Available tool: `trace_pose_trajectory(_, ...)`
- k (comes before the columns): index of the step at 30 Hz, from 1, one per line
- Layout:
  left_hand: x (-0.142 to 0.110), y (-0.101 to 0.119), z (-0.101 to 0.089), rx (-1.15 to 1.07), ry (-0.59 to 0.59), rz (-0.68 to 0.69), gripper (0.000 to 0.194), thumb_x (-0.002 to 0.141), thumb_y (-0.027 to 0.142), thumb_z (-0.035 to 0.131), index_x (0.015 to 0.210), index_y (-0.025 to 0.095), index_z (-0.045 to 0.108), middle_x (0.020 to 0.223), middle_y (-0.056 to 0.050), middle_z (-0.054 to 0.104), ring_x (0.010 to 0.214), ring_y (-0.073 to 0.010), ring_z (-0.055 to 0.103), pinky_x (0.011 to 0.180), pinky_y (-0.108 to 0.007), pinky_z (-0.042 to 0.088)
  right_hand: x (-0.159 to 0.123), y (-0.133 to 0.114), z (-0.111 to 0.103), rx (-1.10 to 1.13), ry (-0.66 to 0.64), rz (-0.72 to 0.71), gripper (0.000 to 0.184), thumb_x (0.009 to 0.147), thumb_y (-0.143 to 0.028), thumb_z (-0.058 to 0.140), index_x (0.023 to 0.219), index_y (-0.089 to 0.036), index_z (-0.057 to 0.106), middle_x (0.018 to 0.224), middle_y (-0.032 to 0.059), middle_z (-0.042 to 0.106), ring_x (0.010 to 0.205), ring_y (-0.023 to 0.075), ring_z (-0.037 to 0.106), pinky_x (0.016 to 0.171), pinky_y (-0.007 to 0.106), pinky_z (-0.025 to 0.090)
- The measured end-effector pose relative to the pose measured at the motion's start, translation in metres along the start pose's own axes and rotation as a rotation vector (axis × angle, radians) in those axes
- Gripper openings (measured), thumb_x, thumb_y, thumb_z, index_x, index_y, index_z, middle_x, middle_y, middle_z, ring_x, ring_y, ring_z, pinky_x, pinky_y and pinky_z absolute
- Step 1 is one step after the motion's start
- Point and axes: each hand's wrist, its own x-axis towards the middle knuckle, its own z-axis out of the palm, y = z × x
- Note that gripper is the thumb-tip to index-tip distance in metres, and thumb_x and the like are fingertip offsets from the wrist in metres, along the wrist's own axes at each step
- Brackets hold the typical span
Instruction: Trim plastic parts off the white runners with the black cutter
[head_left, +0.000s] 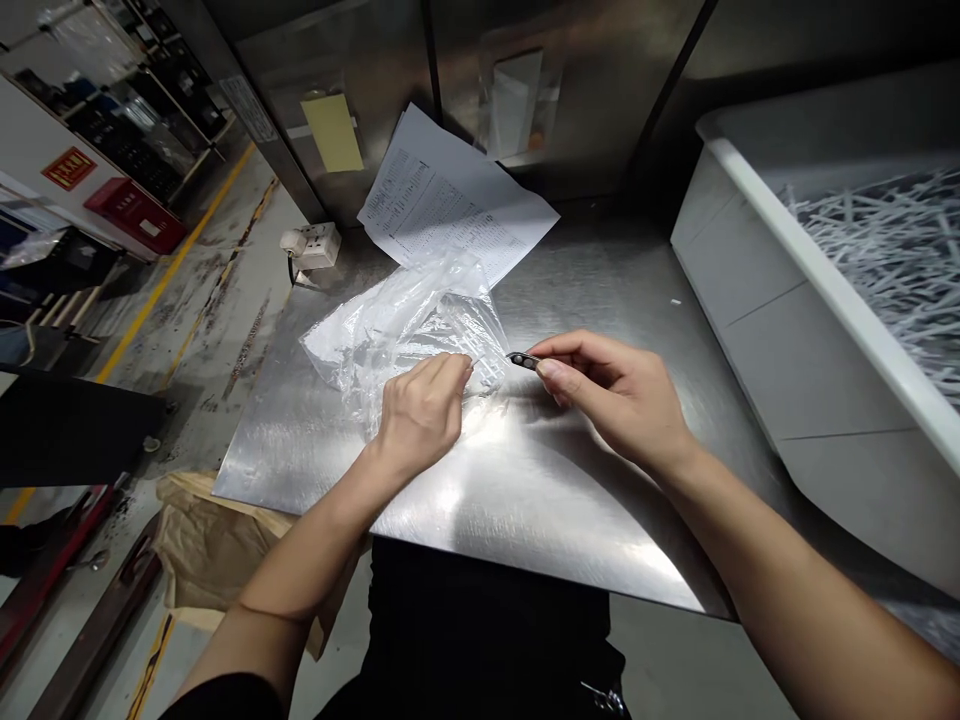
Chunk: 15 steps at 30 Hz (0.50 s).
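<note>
Dark clothing fills the bottom of our view, and above it our two bare forearms reach out over the steel counter (480,500). We take the clear plastic bag (405,330) as our landmark: it lies crumpled on the counter, roughly at its middle. Our left hand (420,410) rests on the near edge of the bag, fingers curled down and pinched onto the film, so it is closed on the plastic. Our right hand (615,390) sits just to the right of the bag, its thumb and forefinger pinched shut on a small dark part (523,360), which is held just off the bag's right edge and slightly above the counter; the other fingers are loosely curled. We cannot tell what the part is beyond its being small, flat and dark. Behind the bag, touching its far side, lie printed paper sheets (442,210), leaning partly up the metal back wall. To the left of the bag, at the counter's far left corner, sits a white power socket (311,245). Well to the right of the bag stands a large white bin (787,330) holding a heap of thin white sticks (892,250). Below and left of the bag, beneath the counter's edge, a brown paper sack (210,550) lies on the floor.
</note>
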Motion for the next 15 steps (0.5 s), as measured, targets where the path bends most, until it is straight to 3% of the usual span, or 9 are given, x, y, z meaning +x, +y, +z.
trace_pose_trajectory(15,-0.0010,0.0015,0.0015,0.055,0.003,0.036,0.022,0.104,0.009,0.041,0.094,0.020,0.057,0.084,-0.003,0.065,0.076,-0.0160,0.058,0.066,-0.031,0.034,-0.0029,0.0009,0.0011,-0.225,-0.058,-0.090,0.015,0.103,-0.036,0.069,0.109,-0.026,0.078,0.080,0.0015,0.070,0.069,0.0201,0.061,0.066,0.036,0.047)
